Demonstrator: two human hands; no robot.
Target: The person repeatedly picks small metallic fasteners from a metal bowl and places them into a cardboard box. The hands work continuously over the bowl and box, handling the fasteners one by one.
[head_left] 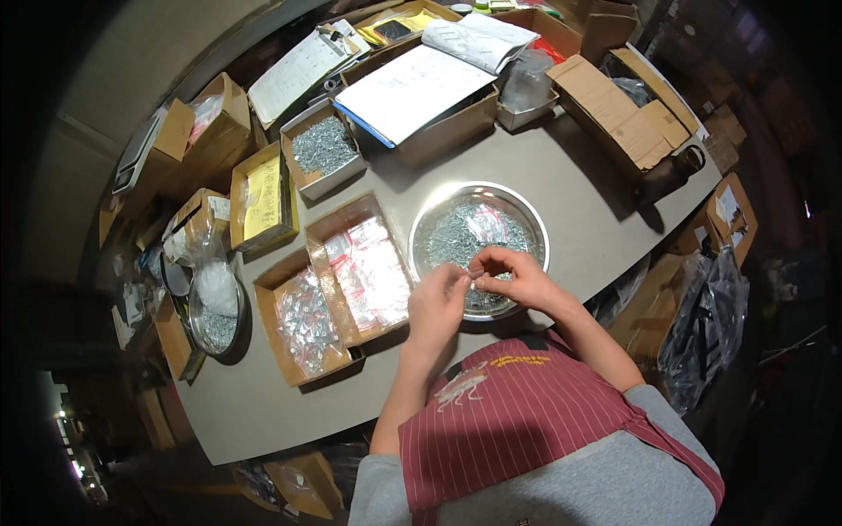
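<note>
My left hand (438, 302) and my right hand (519, 279) meet over the near part of a round steel bowl (542, 219). The fingertips of both are pinched close together around something small and pale, too small to make out. Many small silvery screws (447, 232) fill the bowl's bottom. On top of them, toward the far side, lies a small clear bag (488, 224) with a red edge. Left of the bowl stands a carton (317, 230) full of clear red-edged bags (373, 276). Beside it, a lower carton (266, 294) holds clear bags with small metal parts (307, 324).
Farther back are a box of small screws (324, 145), a yellow-lined box (263, 197) and a large carton topped with papers (417, 92). A cardboard box (623, 114) and a dark bottle (671, 175) stand at right. Another steel bowl (215, 329) sits at the left edge.
</note>
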